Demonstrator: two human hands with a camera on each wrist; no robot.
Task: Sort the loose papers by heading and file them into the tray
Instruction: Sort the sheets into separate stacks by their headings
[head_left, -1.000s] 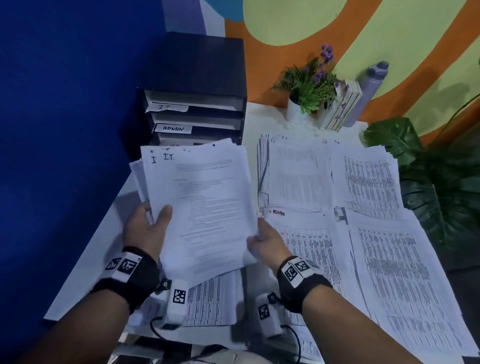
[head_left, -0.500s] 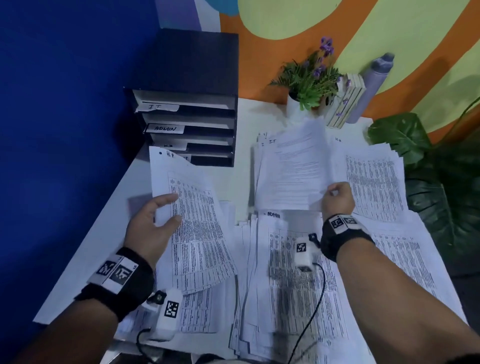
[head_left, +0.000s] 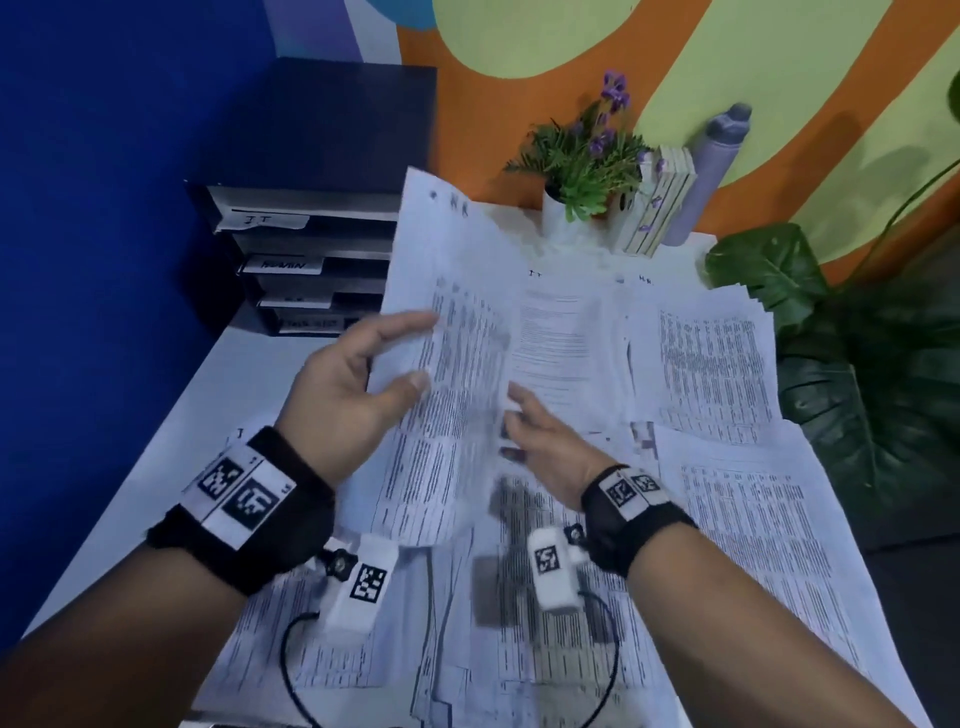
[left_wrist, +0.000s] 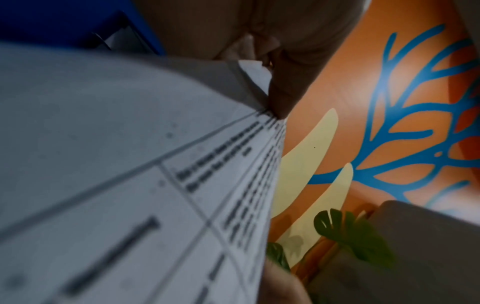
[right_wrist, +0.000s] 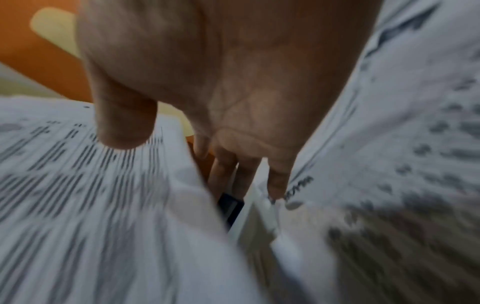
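My left hand holds up a printed table sheet headed HR, thumb on its front and fingers behind. In the left wrist view the thumb pinches this sheet at its edge. My right hand is at the sheet's right edge with straight fingers; in the right wrist view its thumb hovers over the print and it grips nothing. The black stacked tray stands at the back left, with slots labelled IT, ADMIN and others. Sorted piles lie flat: IT, HR, ADMIN.
A potted purple-flowered plant, small books and a grey bottle stand at the back of the table. Large green leaves reach in from the right. More papers cover the near right. A blue wall runs along the left.
My right hand laid the IT sheet on the back pile and came back to the left. My left hand raised the HR sheet up and to the right.
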